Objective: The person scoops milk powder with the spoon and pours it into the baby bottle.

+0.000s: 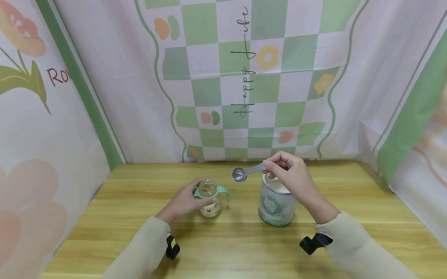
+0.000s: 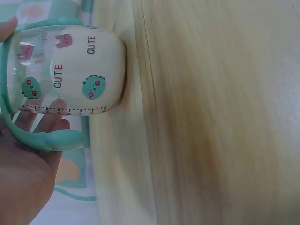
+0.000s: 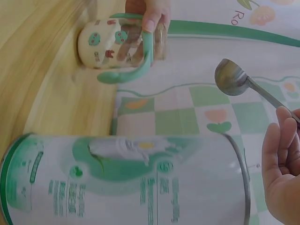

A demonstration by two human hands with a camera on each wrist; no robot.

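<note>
A clear baby bottle (image 1: 211, 208) with mint-green handles stands uncapped on the table, pale creamy contents in its lower part. My left hand (image 1: 186, 200) grips it around the upper part; printed animals and the word CUTE show on its side in the left wrist view. My right hand (image 1: 291, 175) pinches the handle of a metal measuring spoon (image 1: 240, 174), whose bowl hangs in the air between bottle and can. Inside the spoon's bowl no powder is visible. Beneath the right hand stands an open white and green milk powder can (image 1: 277, 205), with pale powder near its rim.
The wooden table (image 1: 233, 261) extends in front of both arms. A curtain with green checks (image 1: 239, 90) hangs along the table's back edge, and printed cloth (image 1: 25, 172) covers the left side. Each wrist carries a small black camera (image 1: 172, 247).
</note>
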